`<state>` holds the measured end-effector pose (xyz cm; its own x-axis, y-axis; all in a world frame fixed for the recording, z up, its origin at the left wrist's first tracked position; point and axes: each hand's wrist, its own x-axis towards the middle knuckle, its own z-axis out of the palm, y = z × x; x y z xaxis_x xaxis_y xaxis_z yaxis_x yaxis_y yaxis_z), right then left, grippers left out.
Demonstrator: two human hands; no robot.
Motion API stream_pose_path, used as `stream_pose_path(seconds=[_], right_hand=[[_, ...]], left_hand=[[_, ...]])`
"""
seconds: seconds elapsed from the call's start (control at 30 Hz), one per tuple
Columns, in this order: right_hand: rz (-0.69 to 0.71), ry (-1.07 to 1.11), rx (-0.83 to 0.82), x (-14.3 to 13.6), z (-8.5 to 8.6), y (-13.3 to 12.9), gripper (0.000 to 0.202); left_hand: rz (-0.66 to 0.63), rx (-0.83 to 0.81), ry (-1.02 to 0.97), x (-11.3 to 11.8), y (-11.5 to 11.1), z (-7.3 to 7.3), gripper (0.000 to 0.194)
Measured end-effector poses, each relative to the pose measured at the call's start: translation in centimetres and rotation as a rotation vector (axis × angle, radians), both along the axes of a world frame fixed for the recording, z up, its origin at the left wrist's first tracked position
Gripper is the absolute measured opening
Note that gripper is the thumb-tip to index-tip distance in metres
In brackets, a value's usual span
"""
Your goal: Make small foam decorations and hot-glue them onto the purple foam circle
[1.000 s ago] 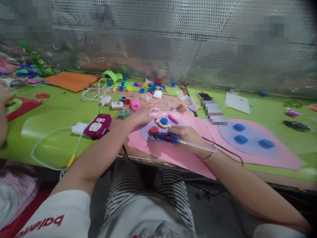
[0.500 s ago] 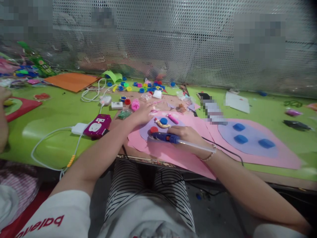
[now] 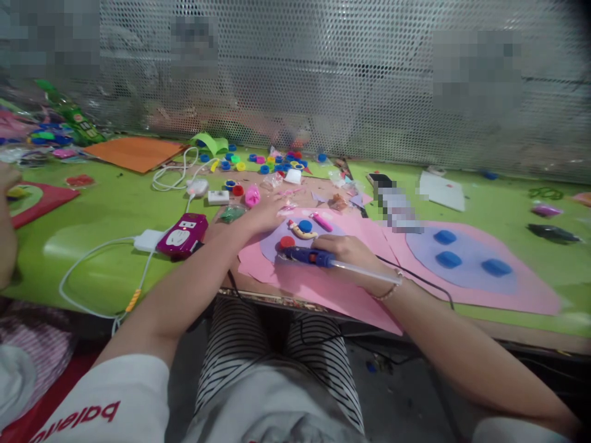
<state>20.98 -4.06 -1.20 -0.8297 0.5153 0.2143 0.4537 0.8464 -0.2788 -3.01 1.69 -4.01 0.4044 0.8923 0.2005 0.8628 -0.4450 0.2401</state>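
My right hand point(image 3: 339, 245) is closed round a blue glue gun point(image 3: 307, 255), whose clear glue stick point(image 3: 364, 271) sticks out behind. The nozzle points left, close to a red bottle cap point(image 3: 287, 242) on a purple paper shape point(image 3: 272, 246). That shape lies on pink paper point(image 3: 318, 294). Farther in on the purple paper are a blue cap point(image 3: 305, 226), a cream banana-shaped piece point(image 3: 302, 232) and a bright pink stick-like piece point(image 3: 322, 221). My left hand point(image 3: 270, 212) reaches over the far left edge of the paper, fingers stretched towards small plastic-wrapped bits point(image 3: 290, 203).
To the right, another purple shape on pink paper carries blue caps point(image 3: 449, 259); behind it lies a phone point(image 3: 397, 203). A magenta power socket point(image 3: 183, 236) with white cables stands left. Loose coloured caps point(image 3: 264, 168) lie along the mesh panel point(image 3: 286, 74). Another person's arm point(image 3: 7, 234) is far left.
Almost nothing differs. The glue gun stays by the red cap, and my left fingers shift only slightly at the plastic-wrapped bits.
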Motion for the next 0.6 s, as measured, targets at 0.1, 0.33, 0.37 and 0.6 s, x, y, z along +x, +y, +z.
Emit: stream_pose_path(seconds=[0.1,0.33,0.37,0.6], right_hand=[[0.004,0.001,-0.010,-0.01,0.02,-0.03,0.012],[-0.012,-0.014,-0.023,0.00,0.13,-0.05,0.012],[-0.013,-0.013,-0.023,0.00,0.12,-0.05,0.012],[-0.007,-0.016,-0.017,-0.01,0.10,-0.06,0.015]], left_hand=[[-0.021,0.013,0.000,-0.15,0.13,-0.20,0.059],[-0.038,0.008,0.039,-0.49,0.56,-0.58,0.054],[-0.025,0.000,0.052,-0.45,0.52,-0.55,0.052],[0.015,-0.034,0.082,-0.05,-0.04,-0.15,0.053]])
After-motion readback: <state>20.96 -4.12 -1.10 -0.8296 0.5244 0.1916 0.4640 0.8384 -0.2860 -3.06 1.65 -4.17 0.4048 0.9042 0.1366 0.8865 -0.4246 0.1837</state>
